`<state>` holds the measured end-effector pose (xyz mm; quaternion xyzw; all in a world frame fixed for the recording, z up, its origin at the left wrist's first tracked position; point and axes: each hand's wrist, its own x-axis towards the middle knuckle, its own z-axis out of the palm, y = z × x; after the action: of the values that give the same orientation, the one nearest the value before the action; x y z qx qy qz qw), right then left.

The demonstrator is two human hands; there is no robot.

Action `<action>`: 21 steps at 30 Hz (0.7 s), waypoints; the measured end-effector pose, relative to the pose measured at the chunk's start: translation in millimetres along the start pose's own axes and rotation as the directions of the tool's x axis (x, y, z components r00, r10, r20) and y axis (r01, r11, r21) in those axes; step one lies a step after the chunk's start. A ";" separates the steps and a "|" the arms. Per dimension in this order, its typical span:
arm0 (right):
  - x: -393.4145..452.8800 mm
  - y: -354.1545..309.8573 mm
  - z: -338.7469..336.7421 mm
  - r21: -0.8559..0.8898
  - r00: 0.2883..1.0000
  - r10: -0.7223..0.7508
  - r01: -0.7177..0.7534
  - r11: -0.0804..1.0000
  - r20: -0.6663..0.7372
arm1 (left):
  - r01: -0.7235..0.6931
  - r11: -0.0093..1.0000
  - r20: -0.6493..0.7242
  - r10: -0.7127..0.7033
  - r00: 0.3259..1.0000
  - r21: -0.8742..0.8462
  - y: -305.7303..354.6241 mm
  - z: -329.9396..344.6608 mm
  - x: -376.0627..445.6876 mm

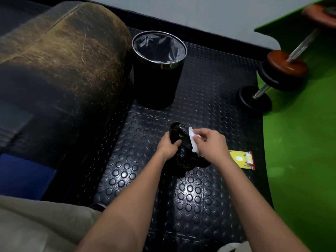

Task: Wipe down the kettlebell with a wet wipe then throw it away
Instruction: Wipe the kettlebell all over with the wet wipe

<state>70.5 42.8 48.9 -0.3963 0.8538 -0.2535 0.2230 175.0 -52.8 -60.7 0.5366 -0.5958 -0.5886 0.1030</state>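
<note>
A black kettlebell (183, 159) stands on the studded black floor mat, tilted so its handle points away from me. My left hand (168, 144) grips the left side of the handle. My right hand (211, 144) pinches a white wet wipe (193, 140) and presses it against the right side of the handle. A black waste bin (158, 70) with a clear liner stands open beyond the kettlebell, about a forearm's length farther away. The body of the kettlebell is partly hidden under both hands.
A yellow wet wipe pack (242, 159) lies on the mat to the right of my right hand. A worn brown sofa arm (60, 57) fills the left. A barbell with plates (283, 70) rests on the green floor (300, 160) at right.
</note>
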 end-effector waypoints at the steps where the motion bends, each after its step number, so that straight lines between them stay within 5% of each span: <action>1: -2.3 3.1 -2.4 -0.001 1.000 0.017 -0.017 1.000 0.004 | 0.021 0.999 0.006 -0.021 1.000 -0.027 -1.6 3.5 0.3; 7: -6.5 15.3 -6.6 -0.011 1.000 0.005 -0.005 1.000 0.004 | 0.067 0.978 0.065 -0.056 0.996 -0.196 -0.2 7.0 -2.7; 21: -3.5 12.4 10.7 0.004 0.996 -0.083 0.084 0.996 -0.020 | 0.018 1.000 0.049 -0.017 0.999 -0.017 -8.5 20.5 -7.9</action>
<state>71.7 49.7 33.7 -0.4285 0.8381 -0.2685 0.2046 167.0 -32.4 -69.5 0.5262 -0.5884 -0.6076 0.0881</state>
